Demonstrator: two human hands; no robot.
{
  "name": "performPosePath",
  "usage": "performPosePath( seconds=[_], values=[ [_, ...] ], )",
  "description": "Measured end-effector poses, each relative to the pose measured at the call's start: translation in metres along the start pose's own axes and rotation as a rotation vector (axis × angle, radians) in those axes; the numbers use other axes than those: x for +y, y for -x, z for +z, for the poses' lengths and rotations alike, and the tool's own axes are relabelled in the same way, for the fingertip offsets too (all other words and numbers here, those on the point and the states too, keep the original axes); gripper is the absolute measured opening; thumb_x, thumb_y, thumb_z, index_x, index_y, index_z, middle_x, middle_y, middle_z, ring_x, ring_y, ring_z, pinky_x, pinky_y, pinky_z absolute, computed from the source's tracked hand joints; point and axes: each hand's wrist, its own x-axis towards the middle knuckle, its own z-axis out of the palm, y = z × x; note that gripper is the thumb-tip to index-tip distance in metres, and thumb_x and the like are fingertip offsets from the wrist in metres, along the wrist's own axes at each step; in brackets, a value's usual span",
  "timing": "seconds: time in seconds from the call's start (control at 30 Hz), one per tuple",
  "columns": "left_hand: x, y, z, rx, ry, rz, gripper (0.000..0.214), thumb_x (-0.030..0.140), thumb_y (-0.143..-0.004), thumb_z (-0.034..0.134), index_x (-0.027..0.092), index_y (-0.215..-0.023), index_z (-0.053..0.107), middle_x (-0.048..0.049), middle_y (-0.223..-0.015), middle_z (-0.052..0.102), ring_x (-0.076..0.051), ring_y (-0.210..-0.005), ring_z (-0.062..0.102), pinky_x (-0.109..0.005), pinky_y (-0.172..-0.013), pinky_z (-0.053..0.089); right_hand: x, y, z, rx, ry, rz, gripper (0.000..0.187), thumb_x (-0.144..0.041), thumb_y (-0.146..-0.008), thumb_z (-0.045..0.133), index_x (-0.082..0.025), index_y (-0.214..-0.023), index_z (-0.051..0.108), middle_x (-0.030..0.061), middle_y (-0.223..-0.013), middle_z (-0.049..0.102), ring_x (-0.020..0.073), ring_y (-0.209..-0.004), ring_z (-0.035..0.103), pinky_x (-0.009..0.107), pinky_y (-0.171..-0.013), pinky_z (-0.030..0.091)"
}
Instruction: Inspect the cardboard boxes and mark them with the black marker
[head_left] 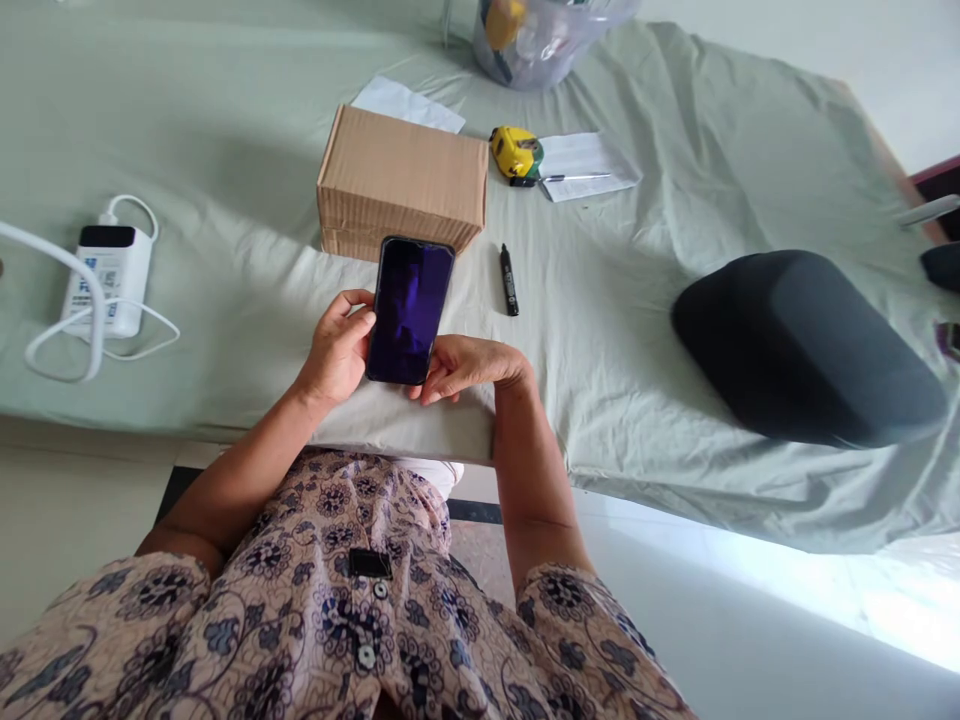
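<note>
Over the near edge of the draped desk [600,350], a phone [410,310] is held with its dark, violet-tinged screen facing the wearer and its top leaning slightly right. The left hand [337,345] is on its left side, pinching that edge, the thumb in front and the other fingers reaching behind it. The right hand [472,365] touches the phone at the lower right corner, wrist bent, fingers curled and partly hidden at the bottom edge; whether it grips or merely supports, I cannot tell. So the phone sits between the two hands, rising above both. Just beyond its top is a closed box [405,165]; the phone overlaps the box's front in view, and contact is unclear. Right of the box lies a black marker [509,280], near the right hand but apart from it. Farther back are a tape measure [515,150] and a pen [559,179] partly over a paper [600,155]. Well apart on the left is a white charger [112,280] with a cable [96,320]; far right, a black case [802,350].
</note>
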Motion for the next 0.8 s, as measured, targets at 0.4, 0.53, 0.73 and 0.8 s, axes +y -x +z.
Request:
performPosePath(
  seconds=[0.4,0.53,0.73,0.8],
  values=[
    [-0.014,-0.010,0.017,-0.091,0.004,0.062,0.043,0.043,-0.074,0.091,0.024,-0.098,0.061,0.0047,-0.074,0.057,-0.013,-0.067,0.059,-0.027,-0.065,0.053,0.003,0.007,-0.003,0.197,0.100,-0.008,0.034,-0.043,-0.063,0.088,-0.015,-0.062,0.069,-0.0001,-0.055,0.069,0.0101,-0.053,0.064,0.022,-0.049,0.054],
    [-0.013,-0.010,0.021,-0.107,0.015,0.076,0.044,0.044,-0.074,0.091,0.022,-0.098,0.060,0.0050,-0.073,0.057,-0.011,-0.066,0.057,-0.025,-0.064,0.051,0.001,0.008,-0.003,0.219,0.111,-0.012,0.036,-0.045,-0.064,0.087,-0.014,-0.064,0.068,0.0012,-0.058,0.069,0.0114,-0.054,0.064,0.025,-0.053,0.054],
    [-0.005,-0.007,0.002,-0.004,-0.087,0.089,0.041,0.040,-0.069,0.090,0.021,-0.094,0.063,0.0039,-0.072,0.061,-0.011,-0.062,0.056,-0.023,-0.058,0.047,0.005,0.004,-0.005,0.132,0.031,-0.050,0.046,-0.041,-0.066,0.090,-0.015,-0.098,0.069,0.0008,-0.075,0.075,0.0102,-0.066,0.067,0.021,-0.056,0.053],
    [0.005,-0.008,-0.016,0.094,-0.150,0.143,0.037,0.038,-0.067,0.088,0.021,-0.089,0.065,0.0047,-0.066,0.060,-0.010,-0.056,0.052,-0.022,-0.052,0.043,0.008,0.003,-0.006,0.185,-0.012,-0.110,0.059,-0.041,-0.072,0.088,-0.017,-0.120,0.063,0.0007,-0.085,0.075,0.0098,-0.072,0.067,0.019,-0.058,0.052]
  ],
)
